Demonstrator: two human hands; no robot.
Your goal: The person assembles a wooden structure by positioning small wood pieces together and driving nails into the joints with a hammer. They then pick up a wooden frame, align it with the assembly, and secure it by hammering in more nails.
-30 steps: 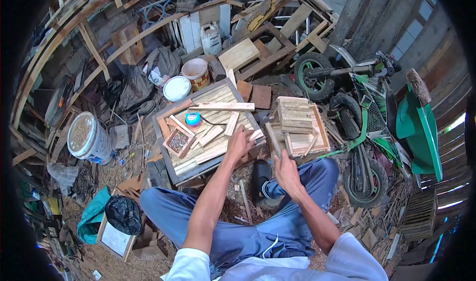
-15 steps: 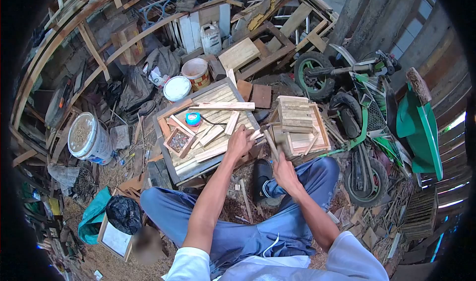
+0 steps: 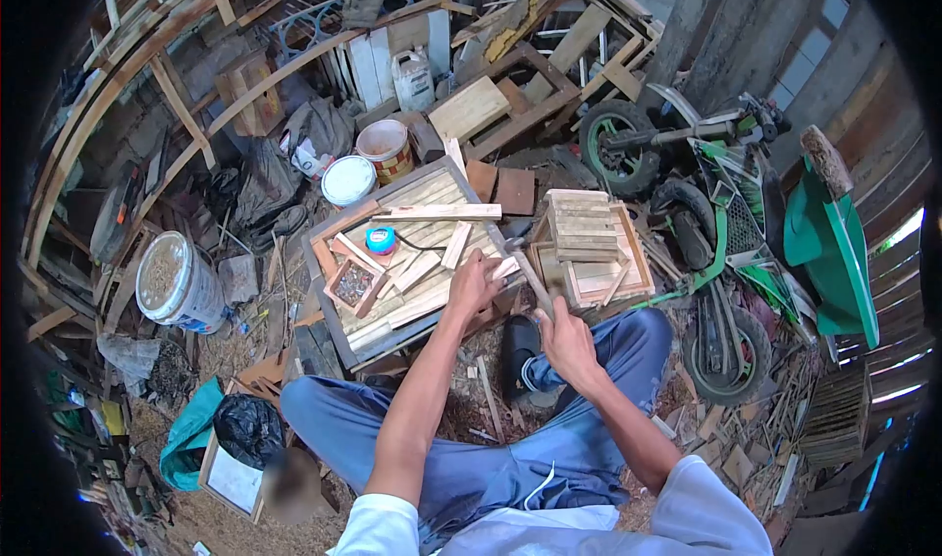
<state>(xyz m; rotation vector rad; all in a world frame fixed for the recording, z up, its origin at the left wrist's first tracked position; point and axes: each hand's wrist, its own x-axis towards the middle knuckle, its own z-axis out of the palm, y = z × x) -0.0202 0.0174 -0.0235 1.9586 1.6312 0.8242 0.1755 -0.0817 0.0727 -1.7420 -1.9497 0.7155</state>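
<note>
My left hand (image 3: 474, 283) is closed around a short strip of light wood (image 3: 505, 268) at the right edge of a low slatted worktable (image 3: 365, 346). A hammer (image 3: 535, 285) is gripped by its handle in my right hand (image 3: 567, 340), its head close to the end of that strip. On the worktable, beyond my left hand, lie loose wooden strips (image 3: 455, 245), a blue round container (image 3: 381, 240) and a small wooden box (image 3: 355, 285) of small metal pieces. A stack of slatted wooden pieces (image 3: 585, 226) rests on a crate to the right.
A green-framed motorbike (image 3: 721, 227) and a green wheelbarrow-like tray (image 3: 844, 252) stand at the right. Buckets (image 3: 348, 180) are behind the worktable, and a larger white bucket (image 3: 179, 281) is at the left. Wood scraps (image 3: 486, 399) and shavings cover the ground.
The hammer has swung left, its head now nearer the strip in my left hand. My left hand keeps its hold on the strip in nearly the same place.
</note>
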